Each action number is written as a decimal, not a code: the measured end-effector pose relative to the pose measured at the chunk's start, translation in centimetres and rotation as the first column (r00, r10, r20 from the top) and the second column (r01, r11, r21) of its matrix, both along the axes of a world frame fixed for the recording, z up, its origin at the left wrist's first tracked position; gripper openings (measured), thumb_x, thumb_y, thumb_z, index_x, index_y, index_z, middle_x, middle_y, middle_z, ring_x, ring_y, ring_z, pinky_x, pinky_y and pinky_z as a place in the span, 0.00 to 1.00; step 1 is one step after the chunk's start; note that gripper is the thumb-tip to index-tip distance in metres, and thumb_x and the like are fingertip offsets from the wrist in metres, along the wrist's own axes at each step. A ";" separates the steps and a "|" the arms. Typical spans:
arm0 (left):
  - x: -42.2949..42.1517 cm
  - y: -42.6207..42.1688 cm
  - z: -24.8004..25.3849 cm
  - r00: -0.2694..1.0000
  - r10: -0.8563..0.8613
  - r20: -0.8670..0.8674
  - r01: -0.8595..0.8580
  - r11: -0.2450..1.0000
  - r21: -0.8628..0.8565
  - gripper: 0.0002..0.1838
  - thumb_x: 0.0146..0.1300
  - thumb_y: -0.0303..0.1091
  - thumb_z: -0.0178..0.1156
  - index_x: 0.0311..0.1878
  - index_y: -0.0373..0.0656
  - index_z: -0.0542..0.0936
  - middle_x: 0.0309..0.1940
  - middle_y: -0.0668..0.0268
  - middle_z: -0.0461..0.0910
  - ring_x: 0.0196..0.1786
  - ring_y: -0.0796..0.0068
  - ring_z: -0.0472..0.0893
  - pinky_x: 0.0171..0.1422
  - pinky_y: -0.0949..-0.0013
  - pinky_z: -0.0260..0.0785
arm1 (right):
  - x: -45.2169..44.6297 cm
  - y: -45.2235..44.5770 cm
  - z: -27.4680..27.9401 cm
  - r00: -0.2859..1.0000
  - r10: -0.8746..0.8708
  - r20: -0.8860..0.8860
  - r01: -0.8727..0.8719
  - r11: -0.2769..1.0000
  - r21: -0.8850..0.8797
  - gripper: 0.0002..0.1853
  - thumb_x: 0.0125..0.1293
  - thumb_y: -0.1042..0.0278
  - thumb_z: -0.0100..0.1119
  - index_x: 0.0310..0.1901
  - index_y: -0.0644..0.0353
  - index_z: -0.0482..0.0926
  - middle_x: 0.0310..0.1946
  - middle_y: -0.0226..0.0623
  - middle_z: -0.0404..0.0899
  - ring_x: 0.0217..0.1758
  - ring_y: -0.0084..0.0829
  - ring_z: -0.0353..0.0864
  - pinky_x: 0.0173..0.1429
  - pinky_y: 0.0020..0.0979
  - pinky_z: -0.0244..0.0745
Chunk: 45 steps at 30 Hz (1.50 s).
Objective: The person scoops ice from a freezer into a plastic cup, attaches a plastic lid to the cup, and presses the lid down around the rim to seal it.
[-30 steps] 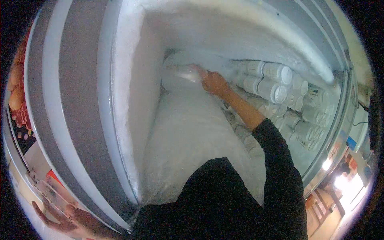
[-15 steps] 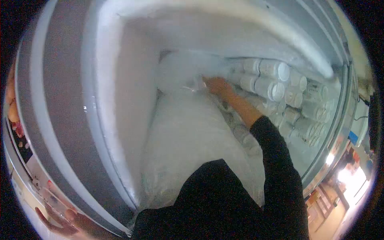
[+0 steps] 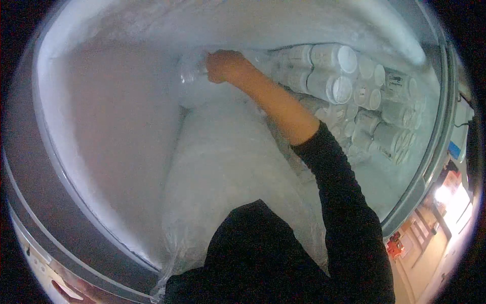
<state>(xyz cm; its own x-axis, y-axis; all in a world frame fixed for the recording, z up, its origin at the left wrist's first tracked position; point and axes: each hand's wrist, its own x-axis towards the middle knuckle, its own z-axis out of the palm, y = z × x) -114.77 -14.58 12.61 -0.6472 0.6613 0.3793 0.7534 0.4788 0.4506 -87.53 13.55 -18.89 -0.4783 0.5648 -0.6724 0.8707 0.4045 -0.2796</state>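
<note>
My right hand (image 3: 225, 66) is deep in a frosty chest freezer, its fingers closed on the clear plastic of a whitish bag (image 3: 195, 83) at the far end. A large, frosted plastic-wrapped bundle (image 3: 223, 152) lies lengthwise below that hand. To the right of my forearm, several white lidded tubs (image 3: 331, 58) lie on their sides in stacked rows. Only a dim sliver of my left hand (image 3: 66, 291) shows beyond the freezer's lower left edge; its fingers cannot be made out.
Thick frost coats the freezer's left wall (image 3: 116, 142) and far wall. The metal rim (image 3: 430, 167) curves along the right side. Beyond it at lower right are a bright light and a wooden piece of furniture (image 3: 420, 233).
My right hand has moved left and toward the far wall, its fingers now closed on the plastic. The view has shifted, leaving my left hand mostly out of frame.
</note>
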 end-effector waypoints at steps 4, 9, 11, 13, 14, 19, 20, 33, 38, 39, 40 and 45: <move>-0.5 -0.5 0.4 1.000 -0.002 0.001 0.002 1.000 -0.016 0.40 0.63 0.48 0.61 0.69 0.38 0.54 0.60 0.52 0.72 0.58 0.50 0.75 0.60 0.41 0.68 | 3.7 -3.2 -3.4 0.982 -0.006 0.190 0.009 1.000 -0.015 0.23 0.58 0.69 0.53 0.56 0.66 0.72 0.47 0.52 0.80 0.46 0.47 0.83 0.46 0.47 0.78; 1.1 0.8 0.0 0.999 0.025 -0.020 -0.025 1.000 -0.019 0.36 0.66 0.46 0.58 0.68 0.38 0.54 0.56 0.51 0.75 0.57 0.52 0.76 0.59 0.47 0.71 | 8.0 -8.0 -9.0 0.987 -0.163 -0.004 0.162 0.977 0.140 0.21 0.60 0.67 0.52 0.52 0.73 0.71 0.49 0.54 0.78 0.44 0.48 0.83 0.45 0.47 0.78; 1.1 0.7 0.1 1.000 0.009 -0.027 -0.010 1.000 -0.026 0.36 0.66 0.46 0.58 0.68 0.38 0.54 0.56 0.51 0.75 0.57 0.52 0.76 0.59 0.47 0.71 | 8.3 -8.5 -10.3 0.984 -0.169 -0.056 0.176 0.969 0.172 0.20 0.61 0.67 0.51 0.50 0.74 0.71 0.49 0.54 0.77 0.44 0.49 0.83 0.46 0.46 0.78; 1.1 0.8 0.0 0.999 0.005 -0.032 -0.006 1.000 -0.030 0.36 0.66 0.45 0.58 0.68 0.38 0.54 0.55 0.50 0.75 0.57 0.52 0.76 0.59 0.48 0.71 | 8.4 -8.9 -10.4 0.945 -0.260 -0.198 0.308 0.912 0.272 0.18 0.62 0.69 0.49 0.50 0.73 0.69 0.45 0.57 0.78 0.43 0.51 0.83 0.46 0.47 0.77; 0.9 0.7 0.3 1.000 0.003 -0.031 -0.005 0.999 -0.042 0.36 0.67 0.45 0.58 0.68 0.38 0.54 0.55 0.50 0.75 0.57 0.52 0.76 0.59 0.48 0.71 | 8.1 -8.7 -10.7 0.945 -0.266 -0.193 0.311 0.912 0.268 0.18 0.62 0.69 0.49 0.50 0.73 0.69 0.45 0.57 0.78 0.43 0.51 0.83 0.46 0.47 0.77; 1.8 1.2 0.6 0.998 0.013 -0.065 -0.017 0.999 -0.049 0.36 0.66 0.45 0.59 0.68 0.37 0.54 0.55 0.48 0.75 0.57 0.53 0.76 0.59 0.49 0.71 | 4.3 -8.7 -11.8 0.944 -0.297 -0.142 0.298 0.954 -0.010 0.22 0.63 0.71 0.47 0.57 0.74 0.64 0.38 0.60 0.80 0.44 0.53 0.82 0.45 0.49 0.77; 2.4 1.6 0.5 0.997 0.047 -0.060 -0.048 0.999 -0.025 0.36 0.66 0.45 0.59 0.68 0.37 0.55 0.55 0.47 0.75 0.57 0.53 0.76 0.59 0.49 0.70 | 4.0 -9.3 -12.2 0.943 -0.302 -0.139 0.302 0.953 -0.021 0.22 0.63 0.71 0.47 0.57 0.74 0.64 0.38 0.60 0.80 0.44 0.53 0.82 0.45 0.49 0.77; 1.9 2.1 -1.2 0.999 0.018 -0.033 -0.018 1.000 -0.016 0.37 0.65 0.45 0.60 0.68 0.37 0.55 0.55 0.46 0.74 0.57 0.52 0.76 0.60 0.48 0.69 | 3.5 -8.1 -13.0 0.942 -0.334 0.024 0.329 0.938 0.110 0.13 0.62 0.64 0.51 0.44 0.58 0.80 0.39 0.45 0.81 0.42 0.44 0.83 0.40 0.46 0.79; 1.9 2.0 -1.2 0.999 0.004 -0.044 -0.004 1.000 -0.018 0.37 0.65 0.45 0.60 0.68 0.37 0.55 0.56 0.46 0.74 0.57 0.52 0.76 0.60 0.47 0.69 | 6.0 -8.4 -16.8 0.979 0.032 -0.200 0.032 0.950 0.309 0.11 0.60 0.66 0.51 0.38 0.58 0.81 0.38 0.44 0.81 0.40 0.45 0.83 0.41 0.47 0.79; 1.9 2.0 -1.3 0.999 0.000 -0.042 -0.001 1.000 -0.019 0.37 0.65 0.45 0.60 0.68 0.37 0.55 0.56 0.46 0.74 0.57 0.52 0.76 0.60 0.47 0.69 | 5.7 -8.3 -16.9 0.982 -0.039 -0.184 0.073 0.981 0.181 0.13 0.63 0.62 0.51 0.42 0.58 0.80 0.39 0.47 0.82 0.40 0.46 0.84 0.41 0.46 0.80; 1.9 2.1 -1.3 0.999 -0.003 -0.043 0.002 1.000 -0.023 0.37 0.65 0.45 0.60 0.68 0.37 0.55 0.56 0.46 0.74 0.57 0.52 0.76 0.60 0.47 0.68 | 5.5 -8.2 -16.9 0.981 -0.109 -0.159 0.119 0.992 0.050 0.16 0.65 0.58 0.51 0.47 0.58 0.78 0.40 0.50 0.82 0.41 0.48 0.84 0.42 0.45 0.81; 1.8 1.9 -1.0 0.999 -0.016 -0.051 0.014 0.999 -0.035 0.37 0.65 0.45 0.60 0.68 0.37 0.55 0.56 0.46 0.74 0.57 0.52 0.76 0.60 0.47 0.68 | 3.0 -8.9 -16.6 0.986 -0.020 -0.167 0.046 0.987 0.153 0.15 0.65 0.59 0.51 0.45 0.61 0.77 0.39 0.48 0.82 0.41 0.46 0.84 0.44 0.44 0.79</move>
<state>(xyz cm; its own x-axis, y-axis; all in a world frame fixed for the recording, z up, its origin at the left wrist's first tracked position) -112.97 -12.67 11.62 -0.6177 0.6839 0.3882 0.7821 0.4822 0.3948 -84.57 4.65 -35.51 -0.5544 0.6736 -0.4887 0.8317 0.4266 -0.3555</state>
